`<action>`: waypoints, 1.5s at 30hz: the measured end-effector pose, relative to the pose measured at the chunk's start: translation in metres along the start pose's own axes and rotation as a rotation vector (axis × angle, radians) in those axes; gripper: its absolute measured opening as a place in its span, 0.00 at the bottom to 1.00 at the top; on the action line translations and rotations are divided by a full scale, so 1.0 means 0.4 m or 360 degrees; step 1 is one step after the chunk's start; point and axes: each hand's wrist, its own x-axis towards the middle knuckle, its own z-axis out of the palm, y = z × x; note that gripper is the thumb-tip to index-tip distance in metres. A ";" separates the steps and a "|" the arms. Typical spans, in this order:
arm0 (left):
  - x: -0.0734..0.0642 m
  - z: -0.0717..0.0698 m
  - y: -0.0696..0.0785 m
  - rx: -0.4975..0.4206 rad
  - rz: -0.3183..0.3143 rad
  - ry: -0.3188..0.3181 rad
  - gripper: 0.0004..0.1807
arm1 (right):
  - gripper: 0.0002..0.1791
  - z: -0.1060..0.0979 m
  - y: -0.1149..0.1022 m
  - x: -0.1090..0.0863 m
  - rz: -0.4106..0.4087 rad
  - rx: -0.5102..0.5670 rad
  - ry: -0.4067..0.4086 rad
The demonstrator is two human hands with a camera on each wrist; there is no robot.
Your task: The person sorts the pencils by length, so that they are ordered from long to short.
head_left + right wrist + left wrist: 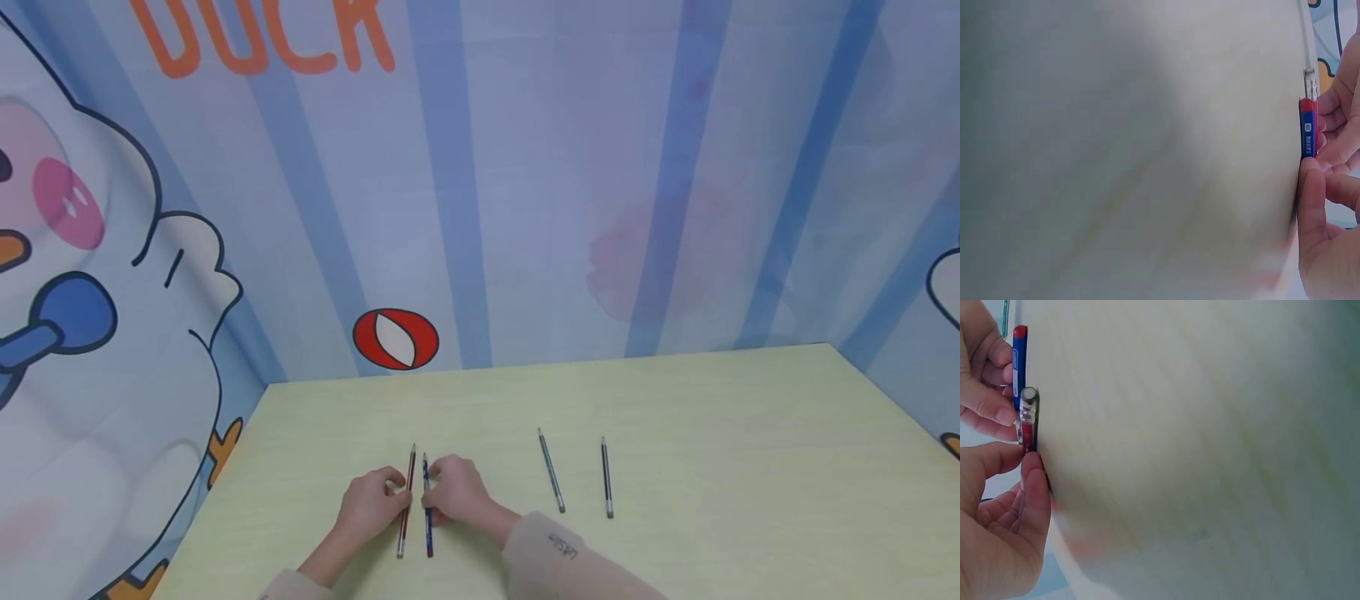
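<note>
My left hand (372, 502) pinches a dark red pencil (402, 533) between thumb and fingers; its silver ferrule and pale eraser end (1029, 397) show in the left wrist view. Just to the right, my right hand (459, 492) pinches a blue patterned pencil (429, 537) with a red end (1307, 105). The two pencils stand side by side with a narrow gap, tips pointing to the far side of the table. Thumb and fingertips of each hand cover the middle of its pencil.
Two more pencils lie on the pale yellow table (712, 433) to the right: a grey-green pencil (551, 471), slightly slanted, and a dark pencil (607, 479). Behind the table's far edge hangs a blue striped cloth (525, 208) with cartoon prints.
</note>
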 end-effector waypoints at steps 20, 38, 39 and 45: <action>0.000 0.004 0.002 -0.0008 -0.0053 -0.0034 0.13 | 0.21 0.016 -0.008 -0.010 0.0084 0.0249 0.0020; -0.012 -0.002 0.007 -0.0050 0.0016 -0.0010 0.13 | 0.19 0.007 -0.006 -0.014 0.0082 0.0308 -0.0014; -0.013 -0.003 0.007 -0.0049 0.0014 -0.0010 0.13 | 0.19 0.006 -0.006 -0.015 0.0086 0.0301 -0.0018; -0.021 -0.005 0.006 -0.0041 -0.0012 -0.0023 0.14 | 0.19 -0.021 -0.003 -0.036 0.0050 0.0201 -0.0099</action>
